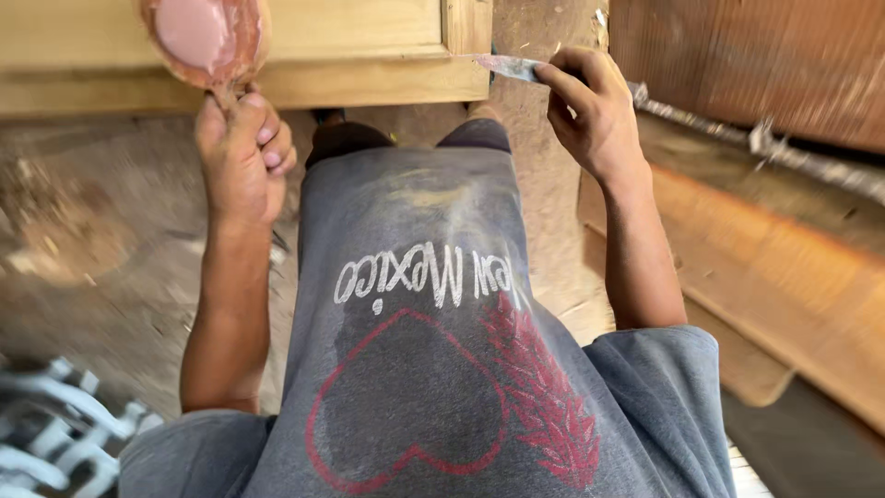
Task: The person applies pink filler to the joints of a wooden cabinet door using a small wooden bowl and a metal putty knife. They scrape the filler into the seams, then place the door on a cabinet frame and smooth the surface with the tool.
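My right hand [595,111], upper centre-right of the frame, pinches a putty knife [502,65] between thumb and curled fingers; its thin blade points left and its tip meets the right-hand corner of the pale wooden frame [369,78] that spans the top of the view. My left hand [241,152], upper left, is closed around the short handle of a round, shallow holder [210,39] loaded with pinkish-brown filler paste; the holder sits above that hand, in front of the frame's face and well apart from the blade.

Stage of work, as I judge it: the holder is full of paste, and the blade looks nearly bare, so filling at this corner seems at an early point. No filled patch can be made out on the wood that shows; most of the frame lies beyond the top edge, so how much is done there I cannot tell.

Outward from the hands: my grey printed shirt [433,369] fills the lower centre; a dusty floor [101,249] lies left; reddish-brown boards [774,249] run along the right.
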